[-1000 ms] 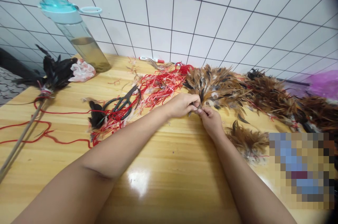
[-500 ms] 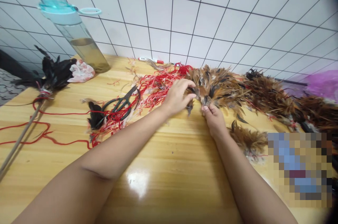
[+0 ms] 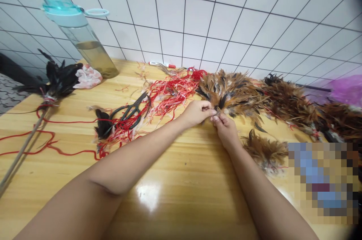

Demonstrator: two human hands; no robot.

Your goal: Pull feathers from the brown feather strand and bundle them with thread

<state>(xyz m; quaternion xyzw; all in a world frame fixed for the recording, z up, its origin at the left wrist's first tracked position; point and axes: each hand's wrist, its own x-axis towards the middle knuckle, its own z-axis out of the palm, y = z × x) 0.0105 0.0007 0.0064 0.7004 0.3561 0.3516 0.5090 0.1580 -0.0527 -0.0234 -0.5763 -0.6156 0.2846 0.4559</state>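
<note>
My left hand [image 3: 196, 112] and my right hand [image 3: 225, 129] meet fingertip to fingertip at the near edge of a pile of brown feathers [image 3: 233, 91] on the wooden table [image 3: 158, 194]. Both hands pinch the quill ends of a small bunch of those feathers. A tangle of red string [image 3: 169, 93] lies just left of my left hand. Dark-handled scissors [image 3: 128, 111] rest in the string further left.
A clear water bottle [image 3: 85, 38] with a teal lid stands at the back left beside a crumpled cloth [image 3: 88, 76]. A black feather duster on a stick [image 3: 53, 81] lies at the left edge. More brown feather bundles [image 3: 291, 104] stretch right; a smaller one [image 3: 264, 151] lies near my right forearm. A tiled wall backs the table.
My left hand reached up into the feather pile half a second ago and has come back down to meet my right hand at the pile's near edge.
</note>
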